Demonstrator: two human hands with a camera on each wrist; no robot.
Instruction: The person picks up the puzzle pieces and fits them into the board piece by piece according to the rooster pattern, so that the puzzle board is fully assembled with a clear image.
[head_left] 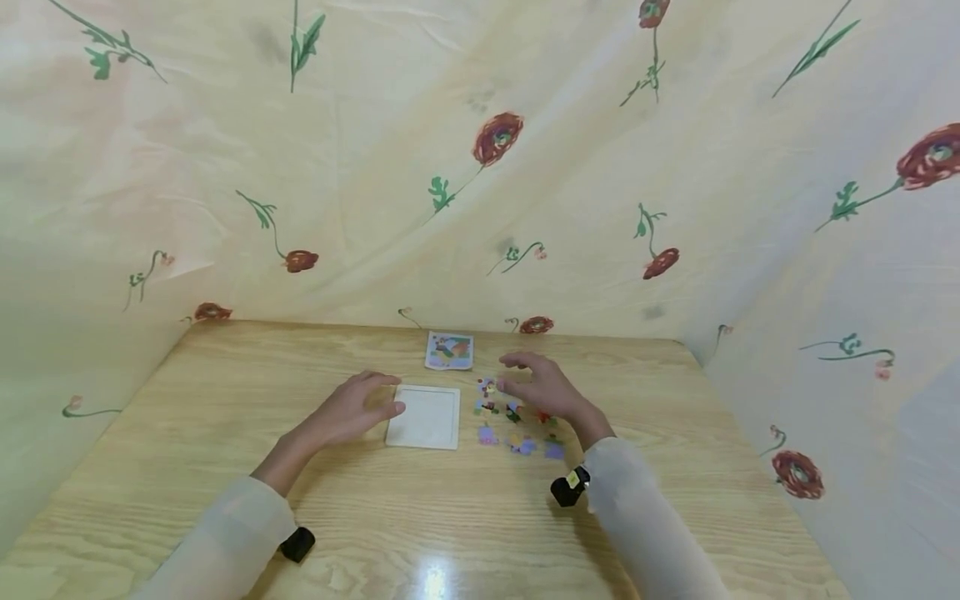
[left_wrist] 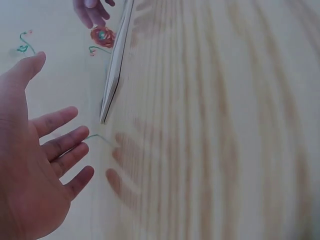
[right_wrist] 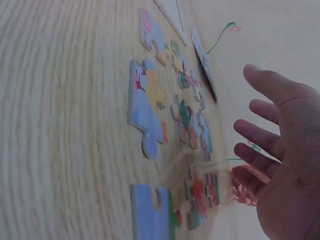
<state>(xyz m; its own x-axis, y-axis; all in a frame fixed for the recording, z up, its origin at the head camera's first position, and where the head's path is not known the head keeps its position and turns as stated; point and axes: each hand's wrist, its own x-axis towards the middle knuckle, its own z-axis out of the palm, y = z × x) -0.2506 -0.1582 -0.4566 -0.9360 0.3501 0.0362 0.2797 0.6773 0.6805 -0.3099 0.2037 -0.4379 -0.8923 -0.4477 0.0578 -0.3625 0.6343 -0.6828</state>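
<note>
A white square puzzle tray [head_left: 423, 418] lies flat on the wooden table. My left hand [head_left: 352, 408] hovers at its left edge, fingers spread and relaxed; the left wrist view shows that hand [left_wrist: 40, 155] holding nothing. To the right of the tray lie several loose jigsaw pieces [head_left: 522, 446] in rough rows. Above their far side is my right hand [head_left: 546, 387], fingers loosely extended. In the right wrist view this hand [right_wrist: 290, 145] is apart from the pieces, among them a purple and yellow jigsaw piece [right_wrist: 145, 107], and its palm is bare.
Behind the tray lies a small picture card [head_left: 449, 351] with a colourful print. A flowered cloth [head_left: 420, 208] hangs along the table's far edge and both sides. Black wrist cameras sit under each sleeve. Bare wooden tabletop [head_left: 420, 525] stretches in front of the tray.
</note>
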